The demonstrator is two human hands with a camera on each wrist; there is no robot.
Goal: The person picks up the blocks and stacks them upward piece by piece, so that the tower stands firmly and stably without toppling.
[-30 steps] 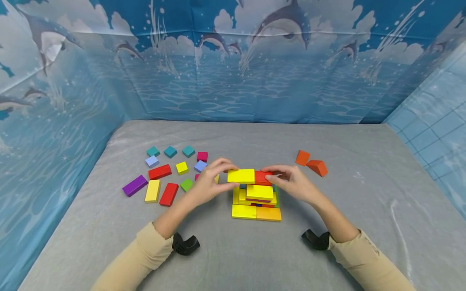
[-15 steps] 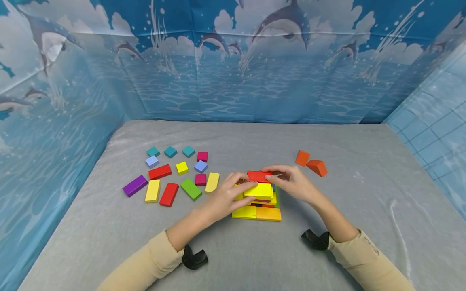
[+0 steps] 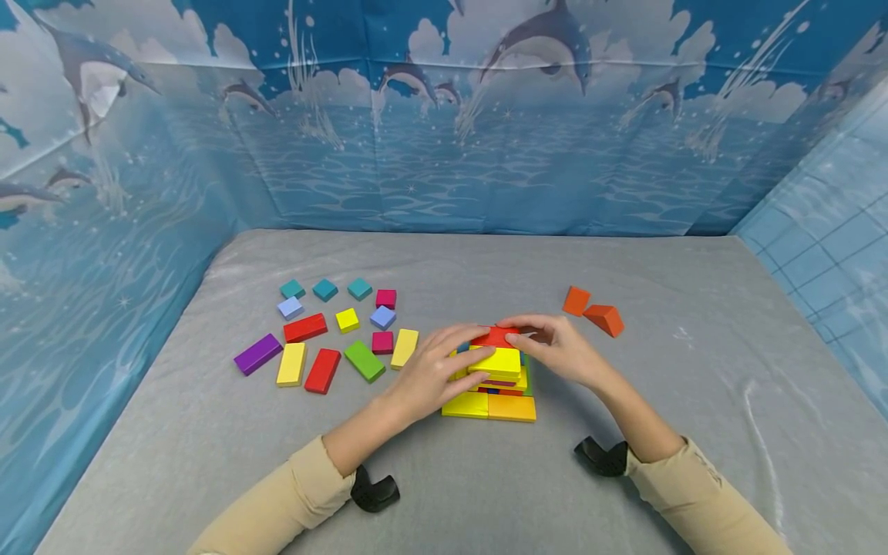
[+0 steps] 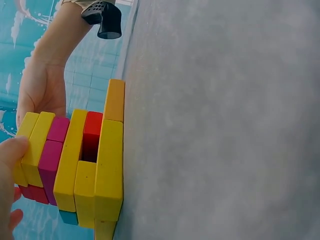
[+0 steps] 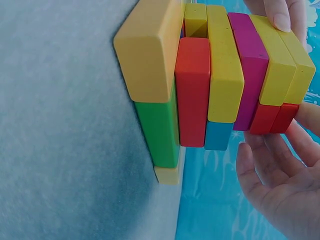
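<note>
A tower of coloured wooden blocks [image 3: 509,408] stands on the grey cloth, with yellow, orange, red, magenta, green and blue pieces in layers. On top lie a yellow block [image 3: 495,362] in front and a red block [image 3: 496,338] behind it, side by side. My left hand [image 3: 440,368] holds the yellow block's left end, thumb toward the front, one finger reaching the red block. At the red block's right end, my right hand [image 3: 555,348] pinches it between thumb and fingers. The left wrist view shows my left thumb [image 4: 17,146] pressed on the top yellow block.
Loose blocks lie left of the tower, among them a purple block [image 3: 257,354], a green block [image 3: 364,361] and several small teal blocks [image 3: 324,290]. Two orange triangular blocks [image 3: 605,319] sit at the back right. A dolphin-print curtain [image 3: 444,154] closes off the back.
My left hand has brought the yellow block right and down onto the tower, in front of the red block, then nudged slightly onward. My right hand has stayed at the red block.
</note>
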